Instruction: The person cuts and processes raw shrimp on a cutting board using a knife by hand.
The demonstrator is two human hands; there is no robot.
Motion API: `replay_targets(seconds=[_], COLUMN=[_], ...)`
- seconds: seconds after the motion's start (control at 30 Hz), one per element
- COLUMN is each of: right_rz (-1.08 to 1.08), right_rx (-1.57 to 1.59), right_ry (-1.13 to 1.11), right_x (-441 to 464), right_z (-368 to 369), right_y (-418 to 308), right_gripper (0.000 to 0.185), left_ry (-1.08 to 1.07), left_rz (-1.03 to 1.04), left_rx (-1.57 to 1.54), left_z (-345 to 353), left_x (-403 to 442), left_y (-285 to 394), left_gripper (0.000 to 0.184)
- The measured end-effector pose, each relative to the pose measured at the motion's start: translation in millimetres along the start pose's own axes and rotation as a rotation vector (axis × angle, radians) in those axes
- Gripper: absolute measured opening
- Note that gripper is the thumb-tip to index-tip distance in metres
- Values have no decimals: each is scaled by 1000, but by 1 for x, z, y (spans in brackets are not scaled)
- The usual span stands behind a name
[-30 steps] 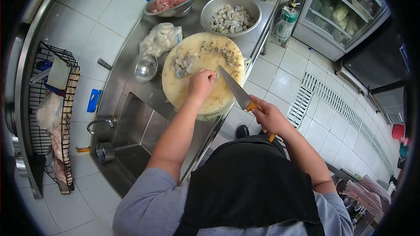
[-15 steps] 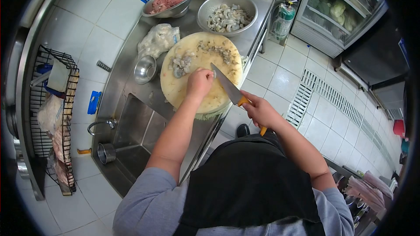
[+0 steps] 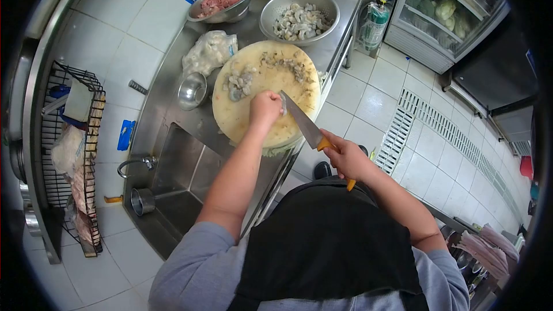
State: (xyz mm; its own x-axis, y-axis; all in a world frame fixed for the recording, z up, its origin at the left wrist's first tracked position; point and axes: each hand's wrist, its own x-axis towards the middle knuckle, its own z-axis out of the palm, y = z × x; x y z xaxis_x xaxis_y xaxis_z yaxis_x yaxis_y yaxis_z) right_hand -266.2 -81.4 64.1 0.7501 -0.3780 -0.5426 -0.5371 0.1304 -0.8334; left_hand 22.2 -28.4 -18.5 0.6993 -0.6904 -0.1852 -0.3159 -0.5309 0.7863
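My left hand (image 3: 265,108) is closed over the round cutting board (image 3: 236,124), pinching a small pale shrimp (image 3: 283,105). In my right hand (image 3: 349,158) is a kitchen knife (image 3: 303,124) with a yellow-orange handle, its tip beside the pinched shrimp. A small heap of peeled shrimp (image 3: 240,83) lies on the board's left part. Dark shrimp scraps (image 3: 294,67) curve along its far right. Beyond the board, more shrimp (image 3: 302,22) fill part of a metal colander (image 3: 268,26).
Left of the board are a small metal bowl (image 3: 192,91) and a plastic bag of pale food (image 3: 210,52). A bowl of raw meat (image 3: 223,2) stands farther back. The sink (image 3: 173,178) is at the near left, a glass-door fridge (image 3: 417,34) at the far right.
The right hand and knife have shifted slightly right and toward me, the blade turning a little. The left hand, still pinching the shrimp, has moved only slightly.
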Motion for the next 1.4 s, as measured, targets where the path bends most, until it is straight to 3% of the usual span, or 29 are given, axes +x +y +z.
replay_targets(seconds=[0.27, 0.33, 0.43, 0.5, 0.7, 1.0, 1.23, 1.4], right_rz=[-37, -341, -309, -312, -219, -190, -89, -134], right_rx=[-61, -275, -228, -208, -278, -418, -487, -538], right_ry=[61, 243, 242, 277, 263, 151, 136, 156], right_x=[25, 48, 56, 48, 16, -4, -6, -1], right_z=[19, 31, 30, 27, 7, 1, -8, -7], right_y=[5, 30, 26, 18, 5, -3, -17, -9], right_gripper=[57, 55, 55, 55, 56, 55, 53, 53], left_ry=[11, 20, 31, 85, 112, 32, 105, 123], left_rz=[-22, -12, -23, 133, 165, 106, 83, 46], left_rx=[-92, -85, -9, 150, 169, 244, 175, -25], left_z=[5, 6, 7, 8, -1, -4, -2, 2], left_x=[0, -1, 0, 4, -10, 0, -13, -17], left_y=[-4, -2, -8, -17, 10, -6, -3, -13], left_gripper=[8, 11, 11, 6, 16, 19, 18, 16])
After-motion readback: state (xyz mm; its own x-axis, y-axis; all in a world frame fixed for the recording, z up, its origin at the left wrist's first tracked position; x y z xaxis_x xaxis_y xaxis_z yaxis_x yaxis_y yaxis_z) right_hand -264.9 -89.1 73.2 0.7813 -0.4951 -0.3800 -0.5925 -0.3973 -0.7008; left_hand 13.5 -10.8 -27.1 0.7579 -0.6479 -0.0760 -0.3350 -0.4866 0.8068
